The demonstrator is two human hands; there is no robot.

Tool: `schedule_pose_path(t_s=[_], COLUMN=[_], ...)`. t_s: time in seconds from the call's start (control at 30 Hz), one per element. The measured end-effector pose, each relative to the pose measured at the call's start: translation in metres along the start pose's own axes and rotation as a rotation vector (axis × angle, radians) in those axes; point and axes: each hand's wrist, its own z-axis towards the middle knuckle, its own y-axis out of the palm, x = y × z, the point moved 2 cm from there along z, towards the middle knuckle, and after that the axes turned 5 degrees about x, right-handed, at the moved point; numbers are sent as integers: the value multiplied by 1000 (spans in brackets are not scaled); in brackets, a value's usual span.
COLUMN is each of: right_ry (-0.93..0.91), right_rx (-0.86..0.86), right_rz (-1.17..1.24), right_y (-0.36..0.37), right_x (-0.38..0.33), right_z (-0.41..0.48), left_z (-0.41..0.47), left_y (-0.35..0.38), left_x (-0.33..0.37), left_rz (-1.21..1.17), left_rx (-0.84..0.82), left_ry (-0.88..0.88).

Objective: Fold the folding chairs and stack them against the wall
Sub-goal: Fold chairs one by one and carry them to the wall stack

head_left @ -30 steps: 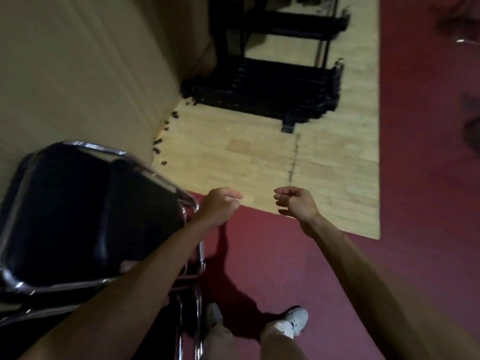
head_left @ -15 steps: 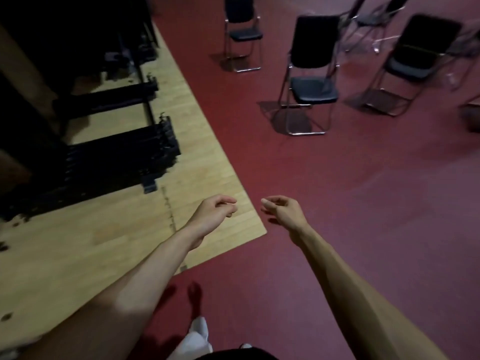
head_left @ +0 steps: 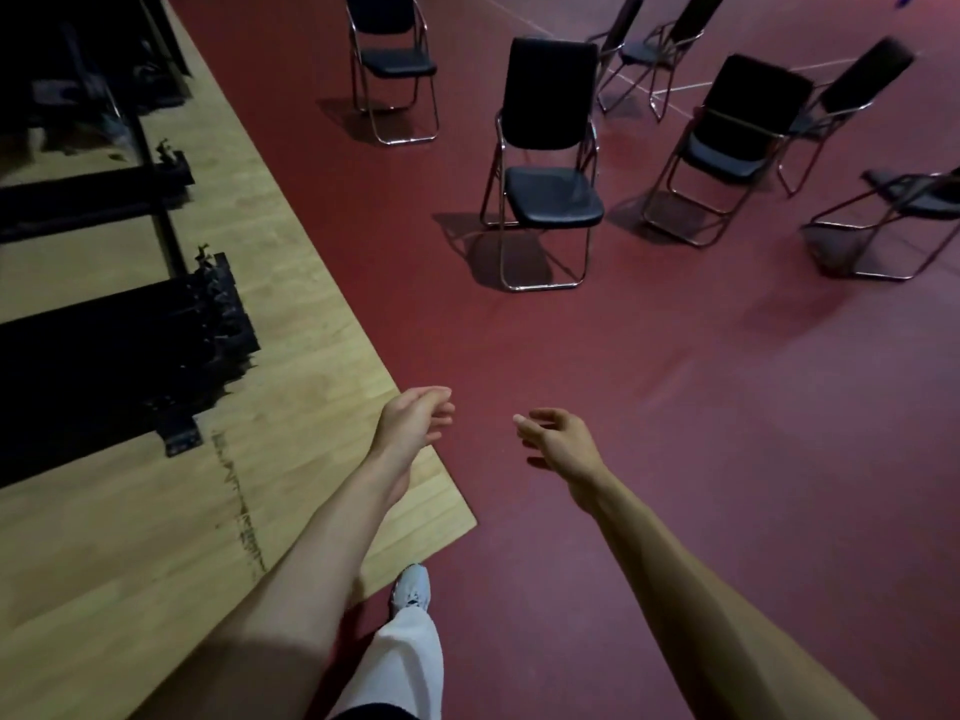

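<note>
Both empty: left hand and right hand hang loosely curled, holding nothing.
The folded chair has dropped out of view; the nearest open chair stands ahead, probably next.

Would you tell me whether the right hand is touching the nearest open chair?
Apart. The head view shows bare red floor between the right hand and the nearest chair.

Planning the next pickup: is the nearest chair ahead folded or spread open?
Spread open: the nearest chair stands on its own legs, seat down flat, backrest upright.
</note>
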Motion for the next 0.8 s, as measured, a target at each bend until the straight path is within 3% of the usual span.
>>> schedule_pose_path(t_s=[0.13,0.27,0.67,0.8], right_ry=[63,24,30,-52], right_rx=[-34,-36,122,194], right_rz=[21,88,542,514], right_y=[38,59,37,3], right_x=[-44,-107,-200,-229], right_z=[70,141,339,432], left_z=[74,153,319,403], left_y=[7,16,119,162], left_x=[38,94,200,233], left_rz=[-15,-2,-29,91], left_rx=[24,8,-44,-30], left_ry=[-62,-10,26,34])
